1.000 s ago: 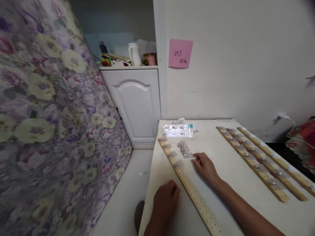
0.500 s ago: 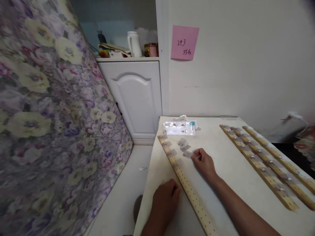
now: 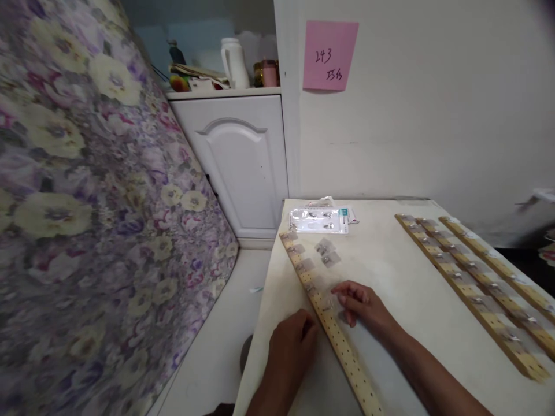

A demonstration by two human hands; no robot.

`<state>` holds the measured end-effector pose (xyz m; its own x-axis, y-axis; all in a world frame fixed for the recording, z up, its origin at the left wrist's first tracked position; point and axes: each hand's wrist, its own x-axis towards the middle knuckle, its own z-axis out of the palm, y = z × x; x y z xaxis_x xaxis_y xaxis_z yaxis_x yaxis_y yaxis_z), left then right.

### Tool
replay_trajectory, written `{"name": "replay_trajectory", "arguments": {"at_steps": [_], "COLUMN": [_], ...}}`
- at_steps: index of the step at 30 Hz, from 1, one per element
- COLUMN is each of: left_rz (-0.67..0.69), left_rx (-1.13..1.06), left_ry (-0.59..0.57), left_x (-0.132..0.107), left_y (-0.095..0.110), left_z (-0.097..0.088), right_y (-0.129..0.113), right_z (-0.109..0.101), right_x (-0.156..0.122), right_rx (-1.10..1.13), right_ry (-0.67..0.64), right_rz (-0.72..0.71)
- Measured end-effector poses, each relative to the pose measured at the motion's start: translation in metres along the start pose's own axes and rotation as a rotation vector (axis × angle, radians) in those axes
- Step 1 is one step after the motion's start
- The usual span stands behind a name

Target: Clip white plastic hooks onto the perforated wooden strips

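Note:
My right hand (image 3: 359,303) pinches a small clear plastic square with a bit of metal on it (image 3: 328,304) at its edge, just over the perforated wooden strip (image 3: 342,345). Curled fingers of my left hand (image 3: 297,338) rest against the strip's left side; whatever may be inside them is hidden. Along the far part of the strip sit several similar clear squares with metal pieces (image 3: 304,266). Two or so more clear squares (image 3: 328,254) lie loose on the table, right of the strip.
Three more wooden strips bearing clear squares, one of them the left strip (image 3: 455,277), lie on the table's right. A clear blister pack (image 3: 318,221) lies at the back edge. Floral curtain (image 3: 108,202) hangs left; a white cabinet (image 3: 245,167) and wall stand behind.
My right hand has drawn back toward me and left from the loose squares to the strip, carrying one clear square. The left hand stays beside the strip. The view has tilted slightly.

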<state>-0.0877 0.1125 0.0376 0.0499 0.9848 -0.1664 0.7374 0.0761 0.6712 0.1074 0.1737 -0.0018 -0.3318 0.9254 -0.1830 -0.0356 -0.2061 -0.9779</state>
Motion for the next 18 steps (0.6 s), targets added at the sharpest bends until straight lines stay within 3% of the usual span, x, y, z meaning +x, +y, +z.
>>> {"name": "replay_trajectory", "arguments": {"at_steps": [11, 18], "left_rz": [-0.043, -0.028], "left_rx": [-0.041, -0.047], "left_ry": [-0.004, 0.007], "left_x": [0.011, 0.011], "left_y": [0.001, 0.002], "left_z": [0.005, 0.007], "right_y": [0.000, -0.001], "right_z": [0.011, 0.017], "right_x": [0.006, 0.002], "right_rx": [-0.076, -0.171], "right_ry": [-0.074, -0.012], "right_rz": [0.073, 0.051]}}
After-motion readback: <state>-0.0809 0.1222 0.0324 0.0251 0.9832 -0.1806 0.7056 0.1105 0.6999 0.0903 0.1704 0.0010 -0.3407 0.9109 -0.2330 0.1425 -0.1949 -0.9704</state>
